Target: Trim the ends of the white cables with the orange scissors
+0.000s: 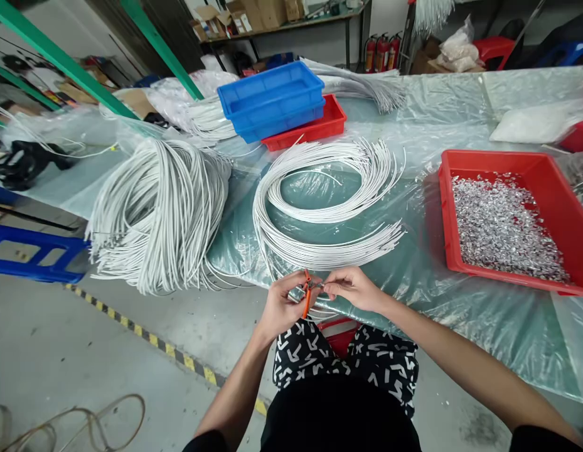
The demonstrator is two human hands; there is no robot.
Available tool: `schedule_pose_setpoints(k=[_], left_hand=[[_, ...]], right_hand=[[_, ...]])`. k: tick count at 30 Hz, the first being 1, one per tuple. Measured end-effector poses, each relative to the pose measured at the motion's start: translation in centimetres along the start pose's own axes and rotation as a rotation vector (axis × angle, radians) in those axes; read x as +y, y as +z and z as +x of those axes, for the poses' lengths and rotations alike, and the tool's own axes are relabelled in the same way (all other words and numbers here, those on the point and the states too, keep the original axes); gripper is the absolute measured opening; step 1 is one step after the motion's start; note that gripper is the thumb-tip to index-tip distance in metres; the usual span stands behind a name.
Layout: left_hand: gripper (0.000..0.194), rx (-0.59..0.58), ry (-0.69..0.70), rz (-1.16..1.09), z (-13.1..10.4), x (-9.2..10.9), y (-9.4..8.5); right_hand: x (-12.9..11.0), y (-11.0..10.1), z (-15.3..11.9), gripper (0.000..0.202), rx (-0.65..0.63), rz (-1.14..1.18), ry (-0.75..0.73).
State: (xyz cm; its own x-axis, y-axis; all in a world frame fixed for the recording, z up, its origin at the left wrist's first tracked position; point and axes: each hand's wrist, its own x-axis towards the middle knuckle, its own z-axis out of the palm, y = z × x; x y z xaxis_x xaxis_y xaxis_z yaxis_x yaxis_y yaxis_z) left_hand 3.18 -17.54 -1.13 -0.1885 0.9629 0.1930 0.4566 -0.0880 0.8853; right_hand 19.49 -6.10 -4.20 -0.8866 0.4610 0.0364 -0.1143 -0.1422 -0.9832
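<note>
My left hand point(284, 304), at the table's front edge, is wrapped round a small tool with orange handles point(307, 301). Just to its right, my right hand point(350, 287) pinches something small at the tool's tip, too tiny to make out. Beyond both hands lies a curved bundle of white cables point(319, 256), its cut ends pointing right. A larger heap of white cables point(159, 213) hangs over the edge at the left. On the right, a red tray point(512, 162) holds many small shiny metal pieces point(502, 226).
Blue bins point(272, 103) sit partly on a red bin point(314, 129) at the back of the plastic-covered table point(423, 251). More cables point(366, 85) lie behind them. A blue stool point(37, 254) stands at the left, and a green post point(162, 47) rises behind the table.
</note>
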Motion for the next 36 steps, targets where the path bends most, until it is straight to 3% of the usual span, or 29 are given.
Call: schedule_pose_setpoints(k=[11, 18, 21, 24, 27, 30, 36], left_hand=[[0.009, 0.012, 0.04, 0.058, 0.1, -0.1, -0.2], [0.02, 0.037, -0.236, -0.189, 0.5, 0.0, 0.3], [0.029, 0.083, -0.274, -0.239, 1.6, 0.6, 0.2], [0.026, 0.133, -0.257, -0.19, 2.8, 1.3, -0.2], [0.019, 0.078, -0.219, -0.124, 3.3, 1.5, -0.5], [0.015, 0.01, -0.194, -0.081, 2.9, 1.2, -0.4], [0.014, 0.006, -0.185, 0.096, 1.3, 0.9, -0.7]], right_hand=[[-0.7, 0.7, -0.3, 0.032, 0.027, -0.082, 0.042], [-0.8, 0.8, -0.2, 0.032, 0.04, -0.042, 0.053], [-0.4, 0.6, -0.1, 0.034, 0.066, 0.013, 0.061], [0.0, 0.3, 0.0, 0.037, 0.087, 0.062, 0.034], [0.1, 0.2, 0.1, 0.038, 0.083, 0.076, 0.003], [0.1, 0.2, 0.1, 0.037, 0.063, 0.095, -0.001], [0.1, 0.2, 0.0, 0.036, 0.072, 0.082, -0.032]])
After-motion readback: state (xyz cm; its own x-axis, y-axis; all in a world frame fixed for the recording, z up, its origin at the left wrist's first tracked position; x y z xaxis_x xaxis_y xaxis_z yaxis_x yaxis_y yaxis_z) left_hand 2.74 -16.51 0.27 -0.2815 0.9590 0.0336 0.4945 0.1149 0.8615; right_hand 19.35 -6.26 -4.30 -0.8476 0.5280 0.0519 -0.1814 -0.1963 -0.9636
